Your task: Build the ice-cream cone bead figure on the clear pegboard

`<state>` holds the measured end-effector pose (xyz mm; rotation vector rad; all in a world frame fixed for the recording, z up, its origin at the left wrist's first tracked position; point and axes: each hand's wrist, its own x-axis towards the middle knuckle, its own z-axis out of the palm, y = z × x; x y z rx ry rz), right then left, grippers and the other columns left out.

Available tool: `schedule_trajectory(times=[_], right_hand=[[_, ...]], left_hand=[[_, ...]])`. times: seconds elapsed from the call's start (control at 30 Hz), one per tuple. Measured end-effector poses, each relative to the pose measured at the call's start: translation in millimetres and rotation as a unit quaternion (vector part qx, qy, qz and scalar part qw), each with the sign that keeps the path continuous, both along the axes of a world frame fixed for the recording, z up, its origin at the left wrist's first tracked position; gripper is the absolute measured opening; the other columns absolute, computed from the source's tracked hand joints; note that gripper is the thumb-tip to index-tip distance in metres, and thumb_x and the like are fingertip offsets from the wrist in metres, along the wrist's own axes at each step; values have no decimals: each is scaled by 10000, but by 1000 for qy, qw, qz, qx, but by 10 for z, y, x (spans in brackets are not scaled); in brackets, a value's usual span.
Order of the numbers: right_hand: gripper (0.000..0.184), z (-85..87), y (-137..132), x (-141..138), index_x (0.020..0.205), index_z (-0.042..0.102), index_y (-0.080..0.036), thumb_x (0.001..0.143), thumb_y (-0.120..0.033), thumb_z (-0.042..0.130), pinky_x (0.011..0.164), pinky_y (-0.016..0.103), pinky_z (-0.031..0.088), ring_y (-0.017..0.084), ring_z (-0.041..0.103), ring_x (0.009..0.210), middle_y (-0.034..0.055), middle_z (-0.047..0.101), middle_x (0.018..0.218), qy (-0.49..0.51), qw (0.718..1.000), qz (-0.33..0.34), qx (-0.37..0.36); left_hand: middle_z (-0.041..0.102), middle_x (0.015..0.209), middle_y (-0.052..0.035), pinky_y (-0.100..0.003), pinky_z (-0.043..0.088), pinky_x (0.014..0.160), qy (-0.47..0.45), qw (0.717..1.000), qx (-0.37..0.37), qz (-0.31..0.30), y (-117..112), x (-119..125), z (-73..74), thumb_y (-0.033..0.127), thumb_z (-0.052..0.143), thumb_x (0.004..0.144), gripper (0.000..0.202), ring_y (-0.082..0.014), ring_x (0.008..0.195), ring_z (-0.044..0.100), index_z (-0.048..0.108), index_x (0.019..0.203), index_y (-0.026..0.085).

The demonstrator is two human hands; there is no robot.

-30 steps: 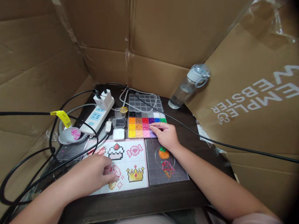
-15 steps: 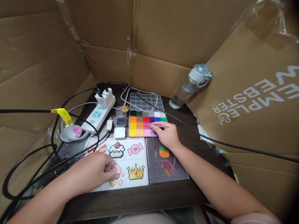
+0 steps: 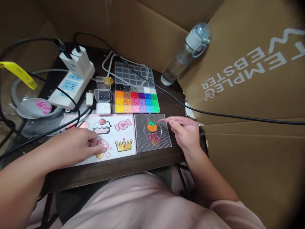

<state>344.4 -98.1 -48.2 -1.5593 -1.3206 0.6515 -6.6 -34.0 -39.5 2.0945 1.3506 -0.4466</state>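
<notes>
My right hand (image 3: 187,132) is closed on pink tweezers (image 3: 166,120), their tip over the upper right of the clear pegboard (image 3: 140,144). On that board sit an orange bead fruit with green leaves (image 3: 152,126) and, below it, a partly formed red, pink and tan bead ice cream (image 3: 154,139). My left hand (image 3: 79,144) lies on the pattern sheet (image 3: 121,130), thumb apart from the loosely bent fingers, holding nothing. It covers part of a pink ice cream picture. Cupcake, candy and crown pictures show beside it.
Behind the boards stands a bead box (image 3: 137,98) in many colours, lid open. Small cases of white beads (image 3: 103,108) and black beads (image 3: 103,95) stand beside it. A power strip (image 3: 71,84) with cables is left; a water bottle (image 3: 178,60) leans against cardboard (image 3: 238,79).
My right hand has moved with the tweezers from the bead box toward me, to the pegboard. The view has tilted down and shifted. My left hand stays on the sheet.
</notes>
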Motion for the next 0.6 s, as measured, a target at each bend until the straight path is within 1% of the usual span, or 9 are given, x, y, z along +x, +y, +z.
schedule_trajectory(times=[0.1, 0.17, 0.23, 0.33, 0.47, 0.6], right_hand=[[154, -103, -385, 93, 806, 808, -221, 818, -372, 784, 771, 422, 649, 273, 787, 820, 82, 819, 870, 51, 998, -34, 9], [96, -160, -565, 137, 769, 803, -240, 807, -328, 795, 798, 427, 644, 263, 784, 817, 66, 816, 847, 57, 998, -28, 24], [71, -196, -673, 166, 761, 805, -256, 811, -304, 788, 794, 422, 639, 250, 777, 799, 56, 813, 827, 52, 998, -10, 28], [71, -217, -734, 175, 764, 809, -263, 815, -294, 771, 771, 419, 635, 245, 772, 772, 55, 813, 808, 43, 999, 9, 11], [77, -211, -733, 132, 748, 808, -258, 808, -258, 760, 760, 403, 631, 237, 770, 752, 56, 815, 802, 27, 999, 16, 6], [93, -191, -719, 84, 770, 813, -261, 819, -219, 746, 755, 369, 626, 218, 770, 766, 46, 819, 827, 30, 999, 17, 5]], left_hand=[[601, 563, 10, -309, 310, 589, 26, 1000, -4, -10, 10, 22, 27, 613, 615, 819, 463, -175, 587, 536, 545, 575, 225], [595, 559, 14, -304, 304, 599, 35, 999, -9, -15, 20, 38, 41, 600, 622, 828, 459, -175, 597, 536, 551, 578, 222], [584, 553, 18, -306, 296, 604, 37, 999, -12, -15, 27, 46, 44, 594, 628, 835, 458, -176, 602, 529, 549, 580, 222], [557, 527, 27, -304, 282, 603, 38, 999, -18, -9, 29, 37, 37, 610, 620, 844, 487, -164, 582, 506, 520, 572, 218], [524, 505, 49, -287, 267, 601, 25, 999, -34, -8, 25, 27, 46, 640, 607, 848, 522, -138, 566, 474, 475, 581, 211], [504, 490, 55, -280, 252, 597, 40, 999, -32, 3, 30, 43, 78, 630, 629, 841, 509, -140, 566, 466, 495, 588, 209]])
